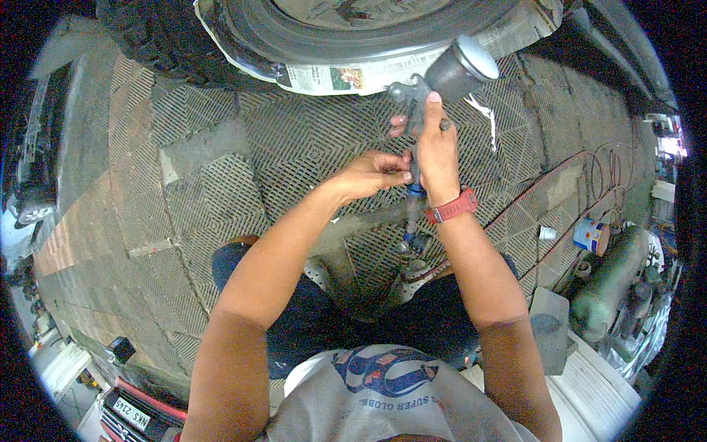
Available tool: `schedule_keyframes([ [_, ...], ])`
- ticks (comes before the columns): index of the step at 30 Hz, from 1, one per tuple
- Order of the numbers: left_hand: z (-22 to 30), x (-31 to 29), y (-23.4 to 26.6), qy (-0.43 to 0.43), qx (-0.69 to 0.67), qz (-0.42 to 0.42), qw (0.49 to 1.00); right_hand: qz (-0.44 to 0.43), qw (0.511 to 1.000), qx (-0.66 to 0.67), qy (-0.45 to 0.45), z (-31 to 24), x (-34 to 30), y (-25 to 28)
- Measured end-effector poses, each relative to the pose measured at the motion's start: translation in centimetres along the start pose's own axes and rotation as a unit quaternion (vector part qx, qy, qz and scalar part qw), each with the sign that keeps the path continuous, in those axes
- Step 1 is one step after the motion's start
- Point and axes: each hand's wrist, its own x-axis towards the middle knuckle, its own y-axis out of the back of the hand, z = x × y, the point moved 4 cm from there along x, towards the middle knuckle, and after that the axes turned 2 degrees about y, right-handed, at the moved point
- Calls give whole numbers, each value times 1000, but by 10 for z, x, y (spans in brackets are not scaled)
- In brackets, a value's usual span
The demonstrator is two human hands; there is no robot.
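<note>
My right hand (440, 158) is wrapped around the handle of a paint spray gun (417, 99), its thumb up along the back of the body. A dark cup with a pale lid (464, 68) sits on the gun, tilted to the right. My left hand (368, 175) is pinched against the lower handle, thumb and fingertips together at its left side. Below the grip a blue fitting (416, 190) joins a hose that drops toward my feet. Just beyond the gun stands a large wheel (309, 37), with newspaper (324, 78) tucked along its lower edge.
Rubber mats with a ridged pattern (309, 125) cover the floor. A red hose (545, 188) loops across the right side, near a paint can (591, 236) and a green tank (610, 283). White torn strips (487, 121) lie right of the gun. A red vehicle (140, 412) stands at lower left.
</note>
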Motion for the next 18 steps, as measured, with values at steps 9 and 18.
schedule_keyframes([
  [9,-12,31,-15,-33,16,-5,999,108,992,-32,47,1,-7,23],
  [18,21,-27,43,63,569,59,818,-39,997,58,12,-8,-7,-23],
])
